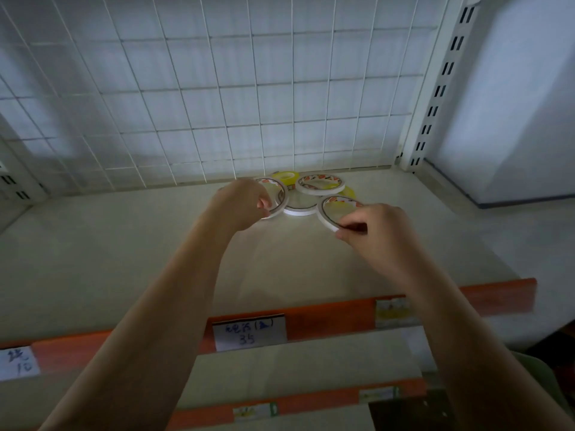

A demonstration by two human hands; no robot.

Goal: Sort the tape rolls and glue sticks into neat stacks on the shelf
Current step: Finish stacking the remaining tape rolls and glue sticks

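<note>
Bare forearms enter from bottom edge, converging toward centre of frame.

Left hand [245,200], centre: fingers curled, pinching near edge of a thin white tape roll [275,197]; roll tilted, far rim raised, ring opening facing camera.

Right hand [373,225], right of centre: thumb and fingertips pinching near rim of a second thin white tape roll [334,211]; also tilted, lifted at near side.

Between the two held rolls: a third white roll [300,209] lying flat on shelf [155,244], partly hidden behind the left-hand roll. Contact with the held rolls not resolvable.

Just behind, upper centre: a fourth white roll [317,185] with orange-printed face, flat, appearing to rest on top of others. Exact support unclear.

Yellow tape roll [284,175] at back of cluster, near foot of wire grid panel [217,88]. Sliver of another yellowish roll [348,191] at right of cluster, mostly hidden.

Whole cluster at rear centre of pale shelf surface. Glue sticks: not identifiable.

Outward: orange price rail [326,318] along front edge of shelf, lower centre; handwritten white label [249,332] at its middle, smaller printed label [393,311] to right, another handwritten label [18,363] at lower left. Second orange rail [311,399] on lower shelf, bottom of frame. Slotted white upright [441,85] at upper right.
</note>
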